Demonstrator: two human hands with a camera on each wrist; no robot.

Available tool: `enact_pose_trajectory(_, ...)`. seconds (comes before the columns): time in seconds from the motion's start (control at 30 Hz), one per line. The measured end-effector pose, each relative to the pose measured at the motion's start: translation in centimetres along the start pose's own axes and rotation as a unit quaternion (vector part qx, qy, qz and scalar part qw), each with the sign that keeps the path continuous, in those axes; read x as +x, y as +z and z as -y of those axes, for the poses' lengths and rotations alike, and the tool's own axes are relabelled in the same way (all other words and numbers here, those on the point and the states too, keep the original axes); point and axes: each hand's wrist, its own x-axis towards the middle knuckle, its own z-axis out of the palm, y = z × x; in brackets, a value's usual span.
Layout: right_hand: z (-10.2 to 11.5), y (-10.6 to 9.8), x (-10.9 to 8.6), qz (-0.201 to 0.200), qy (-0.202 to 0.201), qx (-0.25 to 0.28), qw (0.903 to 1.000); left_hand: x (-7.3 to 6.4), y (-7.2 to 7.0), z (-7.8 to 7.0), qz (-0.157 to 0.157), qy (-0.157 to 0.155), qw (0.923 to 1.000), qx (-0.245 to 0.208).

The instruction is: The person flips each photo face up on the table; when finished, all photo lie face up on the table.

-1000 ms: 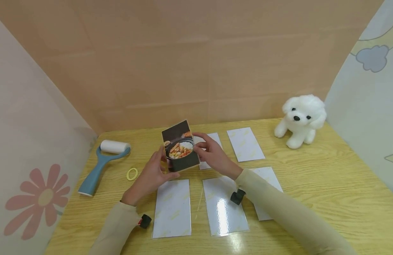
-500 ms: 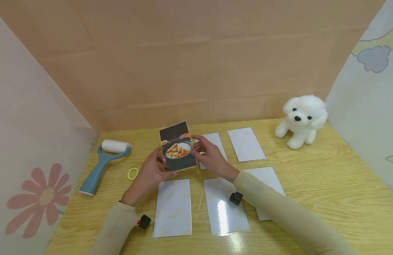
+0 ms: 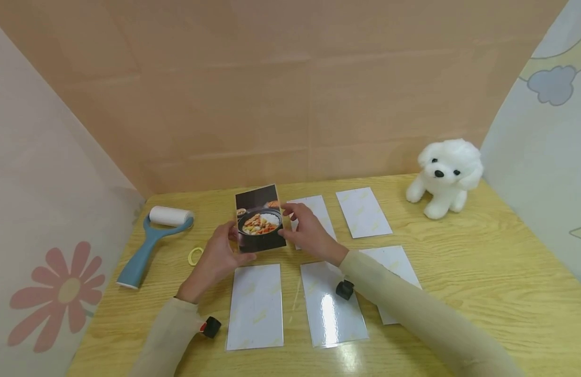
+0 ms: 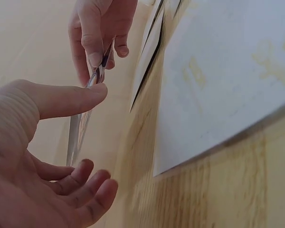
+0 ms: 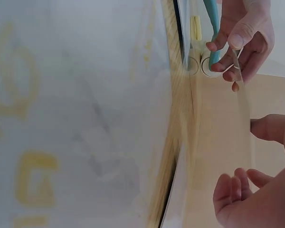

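A photo card [image 3: 258, 222] with a picture of a rice dish in a dark pot is held up over the table, picture side towards the head camera. My left hand [image 3: 218, 255] grips its lower left edge, the thumb along the front and fingers behind. At the right edge, my right hand [image 3: 311, 233] pinches it between thumb and fingers. Seen almost edge-on in the left wrist view, the card [image 4: 79, 126] spans both hands. Below my hands, a white card [image 3: 255, 309] and a glossy white card [image 3: 335, 314] lie flat, pale yellow marks on them.
More white cards lie behind and right, one card [image 3: 363, 212] at the back and another card [image 3: 396, 267] partly under my right sleeve. A blue-handled lint roller [image 3: 151, 243] and a yellow ring [image 3: 195, 256] lie left. A white plush dog [image 3: 443, 180] sits back right.
The photo card has moved slightly left and down and turned a little more upright, both hands moving with it. The other things on the table stay where they were.
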Motion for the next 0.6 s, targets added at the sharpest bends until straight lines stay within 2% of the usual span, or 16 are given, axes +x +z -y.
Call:
enact_pose_trajectory(0.13, 0.3, 0.2, 0.4, 0.014, 0.030, -0.043, 0.9985, 0.0, -0.1, 0.3, 0.007, -0.006, 0.9996, 0.028)
enact_pose_trajectory(0.33, 0.6, 0.6, 0.9, 0.036, 0.071, -0.076, 0.9939, 0.2, -0.1, 0.8, 0.012, -0.006, 0.9982, 0.058)
enact_pose_trajectory(0.6, 0.1, 1.3, 1.4, 0.057, 0.064, -0.140, 0.9864, 0.2, 0.0, 1.3, 0.018, -0.007, 0.9966, 0.080)
